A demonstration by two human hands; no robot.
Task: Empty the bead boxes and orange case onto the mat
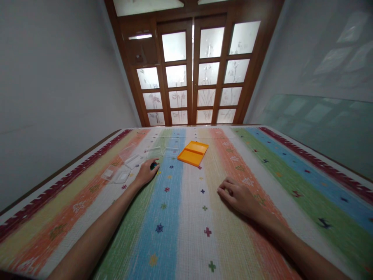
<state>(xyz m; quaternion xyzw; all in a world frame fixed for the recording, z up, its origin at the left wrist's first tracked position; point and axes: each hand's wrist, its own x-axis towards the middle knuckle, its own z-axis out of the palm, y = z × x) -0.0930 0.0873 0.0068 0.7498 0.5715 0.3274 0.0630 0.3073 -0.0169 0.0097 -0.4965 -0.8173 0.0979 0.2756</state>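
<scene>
My left hand (147,172) rests on the striped cloth, its fingers curled around a small dark, shiny, roundish object (153,166) with a blue-green tint. What kind of thing it is cannot be made out. Just left of that hand lie several clear plastic cases (121,177), some with their lids open. An orange plastic case (192,155) lies opened flat, ahead and to the right of the left hand. My right hand (237,195) lies on the cloth nearer to me, fingers curled in loosely, with nothing visible in them.
A multicoloured striped tablecloth (167,245) covers the table. Beyond its far edge stands a wooden door (192,70) with frosted panes. Grey walls (58,70) rise at both sides, and a greenish glass-like panel (317,128) leans along the right.
</scene>
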